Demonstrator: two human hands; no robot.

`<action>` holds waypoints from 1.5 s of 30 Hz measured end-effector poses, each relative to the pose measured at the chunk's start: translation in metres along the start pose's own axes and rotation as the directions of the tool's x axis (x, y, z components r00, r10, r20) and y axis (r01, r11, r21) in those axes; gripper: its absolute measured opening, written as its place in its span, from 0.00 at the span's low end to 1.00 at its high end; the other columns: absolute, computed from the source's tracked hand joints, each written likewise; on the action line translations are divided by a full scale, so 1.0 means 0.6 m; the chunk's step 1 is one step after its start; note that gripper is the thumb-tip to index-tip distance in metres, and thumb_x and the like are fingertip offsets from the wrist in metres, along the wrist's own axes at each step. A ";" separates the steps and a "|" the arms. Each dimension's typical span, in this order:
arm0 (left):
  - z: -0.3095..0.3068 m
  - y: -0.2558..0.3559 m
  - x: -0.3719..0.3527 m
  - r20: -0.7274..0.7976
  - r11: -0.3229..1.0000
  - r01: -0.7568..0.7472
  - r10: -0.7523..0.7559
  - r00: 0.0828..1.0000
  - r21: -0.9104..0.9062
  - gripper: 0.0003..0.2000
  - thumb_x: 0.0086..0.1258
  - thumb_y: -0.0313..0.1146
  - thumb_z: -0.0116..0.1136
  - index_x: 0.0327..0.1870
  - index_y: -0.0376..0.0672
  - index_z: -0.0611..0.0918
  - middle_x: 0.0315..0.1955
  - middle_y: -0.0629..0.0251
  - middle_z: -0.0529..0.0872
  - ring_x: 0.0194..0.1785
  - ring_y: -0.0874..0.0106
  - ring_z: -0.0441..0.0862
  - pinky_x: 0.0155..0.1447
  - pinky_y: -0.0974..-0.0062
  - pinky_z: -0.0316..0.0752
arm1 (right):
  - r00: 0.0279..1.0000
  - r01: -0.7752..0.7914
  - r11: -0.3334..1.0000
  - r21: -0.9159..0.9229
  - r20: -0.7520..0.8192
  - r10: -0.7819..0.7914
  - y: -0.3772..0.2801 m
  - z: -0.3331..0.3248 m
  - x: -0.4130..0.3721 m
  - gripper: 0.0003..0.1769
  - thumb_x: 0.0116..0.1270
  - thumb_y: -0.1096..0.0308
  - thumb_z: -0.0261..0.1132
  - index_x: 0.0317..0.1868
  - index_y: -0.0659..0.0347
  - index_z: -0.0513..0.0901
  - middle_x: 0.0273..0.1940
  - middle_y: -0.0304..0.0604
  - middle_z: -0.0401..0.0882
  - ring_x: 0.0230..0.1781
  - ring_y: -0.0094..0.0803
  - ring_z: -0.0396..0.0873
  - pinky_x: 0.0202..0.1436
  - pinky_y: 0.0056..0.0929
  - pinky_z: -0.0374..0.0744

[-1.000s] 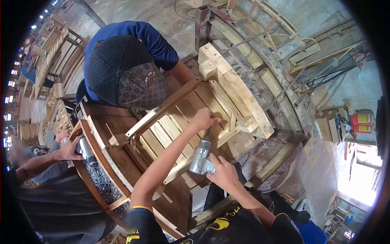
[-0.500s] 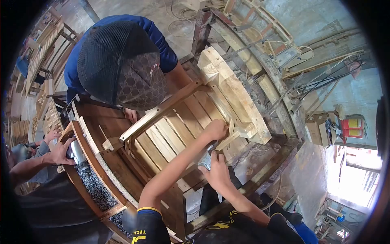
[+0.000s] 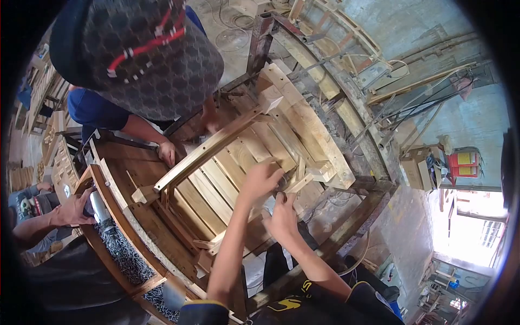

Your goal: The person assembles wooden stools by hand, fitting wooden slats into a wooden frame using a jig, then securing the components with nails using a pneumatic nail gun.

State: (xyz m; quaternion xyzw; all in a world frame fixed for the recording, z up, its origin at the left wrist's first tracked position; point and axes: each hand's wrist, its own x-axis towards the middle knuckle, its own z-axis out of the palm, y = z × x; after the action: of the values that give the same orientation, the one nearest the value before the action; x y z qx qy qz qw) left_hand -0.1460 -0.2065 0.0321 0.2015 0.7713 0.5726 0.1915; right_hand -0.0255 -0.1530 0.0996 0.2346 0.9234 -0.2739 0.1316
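A cluttered woodworking shop with a dusty concrete floor and loose cables spreads around a curved wooden bench (image 3: 116,187), and on that bench lies a pale slatted frame (image 3: 227,168), its slats running between a long front rail and a blocky light-wood end piece. The person's left hand (image 3: 260,181) sits on the near right part of the frame, fingers bent and clamped down over the end of a slat beside the corner joint. The right hand (image 3: 283,215) is just below it at the frame's near edge, almost touching the left, with its fingers drawn in and pointing up at the same corner. Whatever it may be holding is hidden between the two hands, so I cannot tell whether it grips anything. Across the frame, a co-worker in a patterned cap (image 3: 141,54) and blue shirt leans over the far rail, one hand (image 3: 167,153) resting flat on the dark bench top just left of the frame. Further left of the frame another person's hand (image 3: 73,210) is wrapped around a silvery tool (image 3: 100,206) at the bench's outer rim. Below that rim a heap of small dark metal fasteners (image 3: 127,252) fills a trough along the bench. Well to the right of the frame, red boxes (image 3: 463,164) stand on a shelf against the wall, and beyond the frame's far end a rusty metal rig (image 3: 336,81) curves away.
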 end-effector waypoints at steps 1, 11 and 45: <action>0.006 0.001 -0.033 -0.086 0.985 0.073 -0.087 0.992 -0.153 0.11 0.66 0.33 0.54 0.37 0.32 0.82 0.26 0.58 0.84 0.32 0.68 0.82 0.38 0.65 0.74 | 1.000 -0.001 1.000 0.006 0.014 0.000 0.000 -0.002 -0.001 0.30 0.58 0.70 0.71 0.53 0.75 0.65 0.52 0.64 0.63 0.40 0.64 0.81 0.45 0.51 0.82; 0.037 -0.014 -0.077 -0.514 0.894 0.266 -0.428 0.744 -0.360 0.13 0.67 0.34 0.49 0.31 0.33 0.81 0.24 0.58 0.81 0.30 0.70 0.77 0.38 0.70 0.71 | 0.996 -0.055 0.998 -0.034 0.066 0.057 0.001 -0.001 0.011 0.29 0.59 0.68 0.70 0.54 0.77 0.68 0.57 0.67 0.65 0.47 0.64 0.79 0.50 0.51 0.80; 0.245 0.127 -0.092 0.129 -0.200 -0.008 -0.663 0.738 -0.980 0.11 0.77 0.28 0.51 0.54 0.31 0.78 0.32 0.64 0.83 0.28 0.80 0.75 0.31 0.84 0.74 | 0.797 -0.006 0.965 0.262 0.584 -0.154 0.173 -0.430 0.062 0.15 0.61 0.68 0.71 0.46 0.66 0.83 0.33 0.36 0.82 0.28 0.19 0.77 0.31 0.21 0.75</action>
State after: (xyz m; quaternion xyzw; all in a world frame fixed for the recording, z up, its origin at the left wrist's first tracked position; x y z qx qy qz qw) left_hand -0.0150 -0.0970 0.0692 -0.3673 0.1405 0.8879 0.2388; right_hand -0.0342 0.0837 0.2501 0.1139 0.8005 -0.4532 0.3752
